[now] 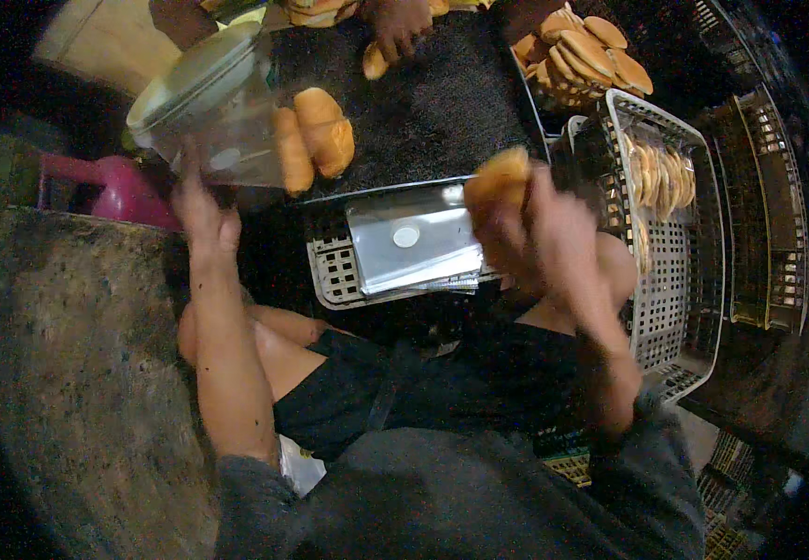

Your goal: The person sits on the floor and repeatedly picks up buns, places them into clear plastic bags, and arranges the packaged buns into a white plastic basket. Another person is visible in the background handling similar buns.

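Note:
At the left, my left hand is closed on a clear plastic bag, which spreads to the right toward two golden bread rolls; whether the bag's edge overlaps the nearer roll is hard to make out. On the other side, my right hand, blurred by motion, grips a browned bread roll. Below and between the hands, a stack of clear plastic bags with a pale oval mark lies on a grey plastic crate in front of my lap.
Across the dark work surface, another person's hand touches a small roll. Flat breads are heaped at the far right. A grey crate beside me holds bagged breads. A pale round tub and pink container stand left.

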The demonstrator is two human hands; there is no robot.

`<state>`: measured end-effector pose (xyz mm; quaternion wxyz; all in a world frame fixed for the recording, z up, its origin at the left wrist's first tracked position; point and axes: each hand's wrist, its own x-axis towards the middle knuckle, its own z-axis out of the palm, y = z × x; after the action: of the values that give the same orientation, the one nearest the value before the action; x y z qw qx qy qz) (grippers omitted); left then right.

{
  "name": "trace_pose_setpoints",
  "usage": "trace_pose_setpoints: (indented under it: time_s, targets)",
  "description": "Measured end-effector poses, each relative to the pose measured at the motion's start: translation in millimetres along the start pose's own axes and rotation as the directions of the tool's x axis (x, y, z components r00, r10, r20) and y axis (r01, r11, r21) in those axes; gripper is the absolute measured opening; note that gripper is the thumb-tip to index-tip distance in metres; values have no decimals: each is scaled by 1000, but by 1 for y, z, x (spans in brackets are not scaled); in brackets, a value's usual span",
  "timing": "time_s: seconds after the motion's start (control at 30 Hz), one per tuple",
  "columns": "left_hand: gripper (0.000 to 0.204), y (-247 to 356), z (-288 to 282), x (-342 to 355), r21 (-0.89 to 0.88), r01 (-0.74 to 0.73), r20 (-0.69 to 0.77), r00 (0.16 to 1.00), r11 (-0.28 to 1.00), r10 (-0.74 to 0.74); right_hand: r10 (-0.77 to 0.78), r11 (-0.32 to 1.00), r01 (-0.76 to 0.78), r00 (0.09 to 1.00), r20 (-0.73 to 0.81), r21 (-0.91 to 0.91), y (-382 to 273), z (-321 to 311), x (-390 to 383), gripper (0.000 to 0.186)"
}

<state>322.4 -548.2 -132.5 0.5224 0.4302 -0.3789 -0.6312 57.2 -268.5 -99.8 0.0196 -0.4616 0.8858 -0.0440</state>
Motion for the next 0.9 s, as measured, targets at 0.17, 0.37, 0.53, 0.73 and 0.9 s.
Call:
trace_pose_setpoints:
  time_s: [0.17, 0.37, 0.53, 0.73, 0.9]
  targets:
    - [48, 28, 9, -26, 109, 25, 4, 1000, 994, -25, 164, 986, -163, 985, 60, -23, 48, -6, 118, 56]
    - [54, -19, -24, -30, -38, -45, 101, 994, 998, 49, -101, 974, 88, 993, -55, -207, 78, 66, 112, 47]
    - [58, -48, 1, -38, -233, 68, 178, 984, 970, -26, -376, 841, 418, 908, -184, 344, -47, 61, 74, 67]
    - [60, -7, 24, -42, -197, 131, 125, 986, 972, -108, -196, 901, 255, 961, -194, 352, -130, 119, 108, 99]
    - [63, -16, 2, -14, -113, 34, -13, 999, 993, -36, -105, 875, 257, 928, -358, 411, -116, 131, 148, 59]
